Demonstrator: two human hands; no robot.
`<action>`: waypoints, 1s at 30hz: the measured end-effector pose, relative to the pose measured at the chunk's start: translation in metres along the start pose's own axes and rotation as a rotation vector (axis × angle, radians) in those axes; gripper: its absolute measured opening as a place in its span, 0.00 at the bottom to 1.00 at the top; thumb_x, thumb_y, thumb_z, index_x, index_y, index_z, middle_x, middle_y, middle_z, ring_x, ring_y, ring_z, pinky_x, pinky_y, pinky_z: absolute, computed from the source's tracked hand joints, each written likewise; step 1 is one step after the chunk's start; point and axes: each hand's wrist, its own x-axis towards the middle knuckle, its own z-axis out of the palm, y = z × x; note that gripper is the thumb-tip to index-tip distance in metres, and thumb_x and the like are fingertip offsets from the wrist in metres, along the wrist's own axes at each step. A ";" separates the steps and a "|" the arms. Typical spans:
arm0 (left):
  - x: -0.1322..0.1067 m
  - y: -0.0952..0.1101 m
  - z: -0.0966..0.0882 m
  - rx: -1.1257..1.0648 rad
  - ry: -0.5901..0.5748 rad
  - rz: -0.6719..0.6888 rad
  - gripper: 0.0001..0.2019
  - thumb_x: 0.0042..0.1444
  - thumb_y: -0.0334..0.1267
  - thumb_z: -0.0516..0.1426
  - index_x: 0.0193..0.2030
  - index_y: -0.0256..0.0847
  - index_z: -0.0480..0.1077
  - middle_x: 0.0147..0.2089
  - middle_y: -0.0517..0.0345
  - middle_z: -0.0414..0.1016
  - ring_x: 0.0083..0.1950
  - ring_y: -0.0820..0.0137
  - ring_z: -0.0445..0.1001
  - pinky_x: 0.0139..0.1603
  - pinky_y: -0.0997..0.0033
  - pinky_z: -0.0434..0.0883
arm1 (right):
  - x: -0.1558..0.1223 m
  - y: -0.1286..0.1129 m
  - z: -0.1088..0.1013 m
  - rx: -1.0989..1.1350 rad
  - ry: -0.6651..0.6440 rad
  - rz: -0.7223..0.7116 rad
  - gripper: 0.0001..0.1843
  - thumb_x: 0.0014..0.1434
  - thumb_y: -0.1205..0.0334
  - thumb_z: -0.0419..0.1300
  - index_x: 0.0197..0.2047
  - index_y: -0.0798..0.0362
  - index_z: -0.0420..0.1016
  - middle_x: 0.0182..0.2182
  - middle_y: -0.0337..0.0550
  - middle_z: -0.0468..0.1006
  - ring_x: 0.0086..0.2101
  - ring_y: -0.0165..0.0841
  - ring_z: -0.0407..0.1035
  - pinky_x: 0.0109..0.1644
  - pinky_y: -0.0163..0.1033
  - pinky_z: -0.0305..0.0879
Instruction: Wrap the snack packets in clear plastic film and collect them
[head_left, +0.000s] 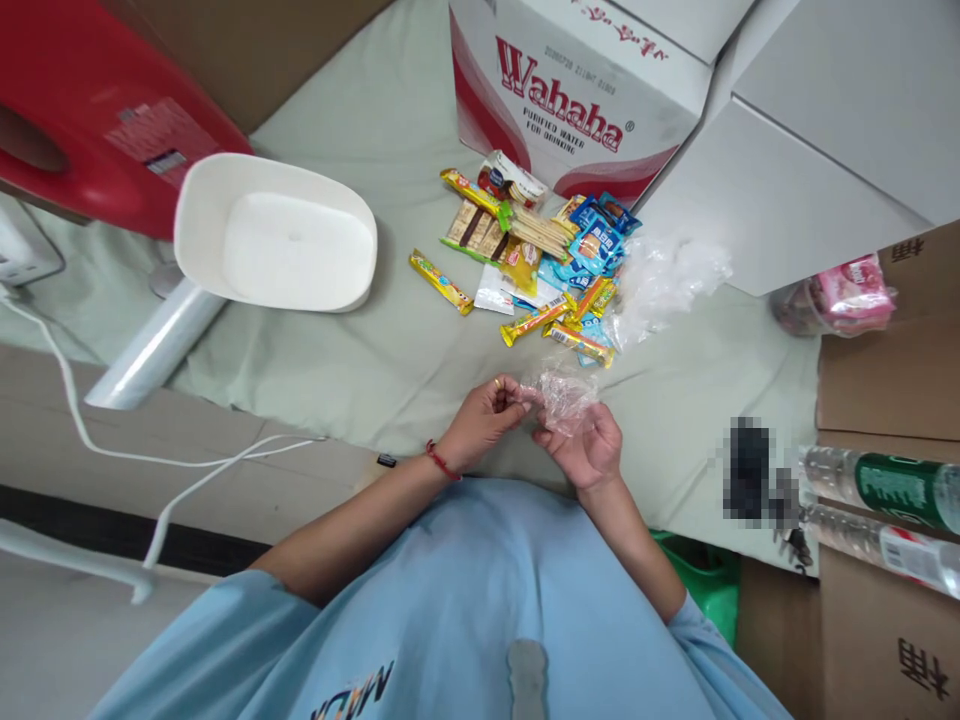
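Note:
A crumpled clear plastic bag (566,395) is between my two hands, just above the front part of the cloth. My left hand (484,425), a red string bracelet at its wrist, pinches the bag's left edge with thumb and fingers. On the other side, my right hand (589,450) is turned palm up, its curled fingers holding the bag from below; the plastic partly covers the fingertips. Beyond the bag lies a pile of snacks: yellow snack sticks (536,320), blue packets (596,245) and a wafer pack (476,230). More crumpled clear plastic (667,285) rests right of the pile.
A white bin (277,290) stands left, near a clear plastic roll (157,345) and a red jug (127,110). A Wahaha carton (570,100) and white boxes (765,180) border the back. Bottles (900,490) lie right. A white cable (75,400) hangs left.

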 end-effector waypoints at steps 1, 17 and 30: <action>-0.001 -0.001 0.000 0.015 0.006 0.008 0.17 0.48 0.46 0.69 0.33 0.42 0.66 0.30 0.66 0.67 0.30 0.76 0.65 0.33 0.73 0.65 | 0.001 0.000 -0.002 -0.009 0.008 0.003 0.27 0.54 0.36 0.65 0.48 0.47 0.78 0.45 0.47 0.85 0.33 0.36 0.74 0.32 0.40 0.70; -0.001 0.002 0.002 0.020 0.140 -0.010 0.30 0.43 0.45 0.72 0.50 0.43 0.67 0.58 0.52 0.73 0.45 0.69 0.75 0.46 0.66 0.75 | -0.007 0.008 -0.008 -0.552 0.081 -0.207 0.19 0.51 0.46 0.74 0.37 0.51 0.79 0.25 0.33 0.74 0.24 0.26 0.61 0.28 0.33 0.59; 0.006 -0.004 -0.017 -0.095 0.402 0.059 0.21 0.63 0.62 0.58 0.39 0.45 0.68 0.24 0.66 0.66 0.21 0.75 0.56 0.21 0.72 0.52 | -0.027 -0.010 -0.031 -0.377 0.201 -0.046 0.22 0.43 0.50 0.79 0.36 0.52 0.79 0.24 0.31 0.72 0.18 0.21 0.54 0.18 0.29 0.46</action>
